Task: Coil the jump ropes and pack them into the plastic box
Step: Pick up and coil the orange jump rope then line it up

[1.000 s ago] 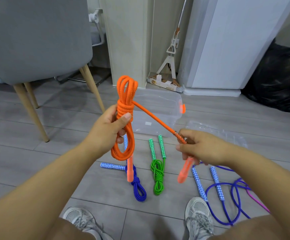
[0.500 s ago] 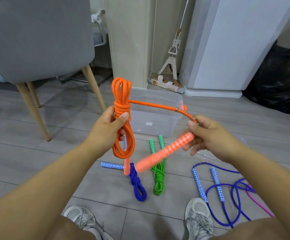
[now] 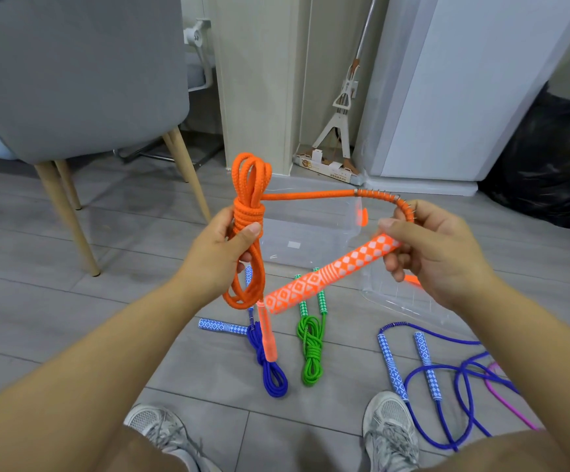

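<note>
Left hand (image 3: 222,247) grips the orange jump rope (image 3: 247,212) at its wrapped waist. The thumb lies across the front of the wraps and the fingers curl behind. Loops stand above the fist and longer loops hang below it. From the wraps the free end runs right, level, to a metal spring section that bends down into the right hand (image 3: 436,257).

Right hand pinches the top end of the patterned orange handle (image 3: 328,274) between thumb and curled fingers. The handle slants down and left, and its far end is close to the hanging loops. A second orange handle (image 3: 267,338) dangles below the coil, blurred.

We see the clear plastic box (image 3: 311,233) on the grey plank floor (image 3: 106,301), beyond and between the hands, open. Its lid (image 3: 396,301) lies just right of it, under the right hand.

On the floor nearer us are a coiled blue rope (image 3: 270,373), a coiled green rope (image 3: 311,356) beside it, and a loose purple rope (image 3: 447,390) at right with a pink rope (image 3: 501,393) crossing it.

The room also holds a grey chair (image 3: 72,73) at left, a mop (image 3: 343,97) leaning in the corner and a black bag (image 3: 549,165) at right.
</note>
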The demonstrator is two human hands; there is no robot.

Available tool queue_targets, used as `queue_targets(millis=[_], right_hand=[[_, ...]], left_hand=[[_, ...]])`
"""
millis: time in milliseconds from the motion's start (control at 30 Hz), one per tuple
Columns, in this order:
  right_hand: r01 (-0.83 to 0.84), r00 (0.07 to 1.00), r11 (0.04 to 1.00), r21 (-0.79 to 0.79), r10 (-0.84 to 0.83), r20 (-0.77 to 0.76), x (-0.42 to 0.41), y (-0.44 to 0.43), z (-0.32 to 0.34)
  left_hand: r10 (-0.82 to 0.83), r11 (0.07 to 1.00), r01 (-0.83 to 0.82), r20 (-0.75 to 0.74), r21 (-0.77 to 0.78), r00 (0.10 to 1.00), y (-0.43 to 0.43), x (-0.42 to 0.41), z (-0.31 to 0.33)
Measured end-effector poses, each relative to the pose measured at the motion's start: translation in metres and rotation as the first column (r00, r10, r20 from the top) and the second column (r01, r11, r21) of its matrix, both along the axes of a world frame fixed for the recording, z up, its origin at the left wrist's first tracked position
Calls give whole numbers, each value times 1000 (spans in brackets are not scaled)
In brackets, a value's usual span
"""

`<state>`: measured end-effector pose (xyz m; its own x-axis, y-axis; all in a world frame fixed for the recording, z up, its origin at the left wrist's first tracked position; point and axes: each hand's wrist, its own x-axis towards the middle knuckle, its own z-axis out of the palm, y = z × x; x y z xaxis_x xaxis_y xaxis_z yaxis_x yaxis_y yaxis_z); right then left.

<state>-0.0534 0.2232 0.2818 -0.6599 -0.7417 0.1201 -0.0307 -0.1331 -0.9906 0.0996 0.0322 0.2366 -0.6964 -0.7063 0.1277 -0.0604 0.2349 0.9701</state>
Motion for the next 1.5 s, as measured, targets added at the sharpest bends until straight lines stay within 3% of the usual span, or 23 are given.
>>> queue_targets(millis=[200,400,467,533,567,667,800,867,967,1067,1267,1367,1500], right_hand=[[-3,1000,999,-46,4,12,13,-5,-5],[29,971,1000,10,-26,-238,35,-13,-14],[66,897,993,95,-17,-441,41,-17,-22],[105,736,980,168,37,-675,44,-22,-30],[107,697,975,194,65,-714,44,-25,-34],[99,775,955,278,101,-623,46,-33,-37],[161,847,952,260,3,-532,44,-40,-38],[157,798,939,305,62,-600,45,-43,-39],[122,639,878,463,287,-713,47,-46,-40],[145,617,880,452,277,-737,41,-48,-37],[208,735,913,352,91,-672,31,-46,-23],[169,847,949,268,0,-532,31,-49,-13],[8,958,960,281,73,-277,35,-52,5]], left_hand=[[10,1000,-12,-50,-29,999,5,-5,-1],[54,995,-57,-37,-80,998,7,-8,-3],[47,996,-50,-38,-79,998,7,-9,-2],[39,996,-41,-31,-75,999,8,-9,-2],[33,996,-35,-27,-77,999,9,-9,-1],[4,998,-7,-46,-57,999,10,-7,1],[-19,1000,19,-66,5,998,9,-8,3],[-27,1000,27,-76,4,997,11,-8,6],[-35,999,35,-74,0,997,12,-7,6],[-50,997,49,-12,-52,999,10,-5,2],[-62,982,77,93,-171,994,11,-3,0],[-36,951,88,177,-297,984,12,-1,0],[17,875,111,259,-470,966,16,2,2]])
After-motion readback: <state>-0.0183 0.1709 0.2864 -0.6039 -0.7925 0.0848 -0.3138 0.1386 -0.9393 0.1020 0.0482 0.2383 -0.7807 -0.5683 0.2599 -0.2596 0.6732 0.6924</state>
